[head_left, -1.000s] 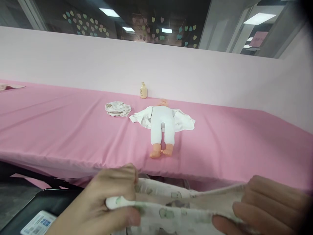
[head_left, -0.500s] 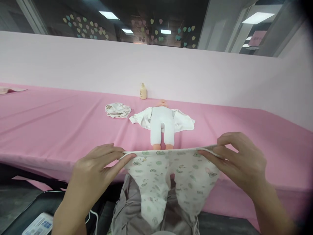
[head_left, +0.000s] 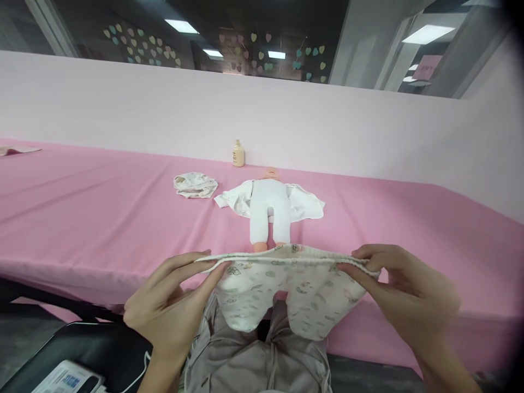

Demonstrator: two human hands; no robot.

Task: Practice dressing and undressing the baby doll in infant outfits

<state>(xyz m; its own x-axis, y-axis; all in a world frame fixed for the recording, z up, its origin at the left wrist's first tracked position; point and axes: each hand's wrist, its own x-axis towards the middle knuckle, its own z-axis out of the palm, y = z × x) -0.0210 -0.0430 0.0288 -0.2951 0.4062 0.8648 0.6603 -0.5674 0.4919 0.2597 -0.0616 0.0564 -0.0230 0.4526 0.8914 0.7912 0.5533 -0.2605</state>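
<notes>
Small patterned baby pants (head_left: 249,289), white with green leaf prints, hang by their waistband between my two hands. My left hand (head_left: 172,300) pinches the left end of the waistband between thumb and fingers. At the right end, my right hand (head_left: 405,289) grips it the same way. The waistband is stretched sideways and parted slightly, so a strip of the inner back shows. Just beyond the pants lies a baby doll (head_left: 270,204) on its back, feet toward me, in a white bodysuit, with a white top (head_left: 307,203) spread beneath it.
A folded patterned cloth (head_left: 195,185) lies left of the doll. Behind stands a cream pump bottle (head_left: 238,154) near the wall. The pink-covered table (head_left: 102,218) runs across the view. A black seat at lower left carries a white device (head_left: 67,377) with a cable.
The waistband has tilted and opened, showing the inside of its far edge. The pant legs have risen and look shorter. My right hand has lowered slightly; both hands still grip.
</notes>
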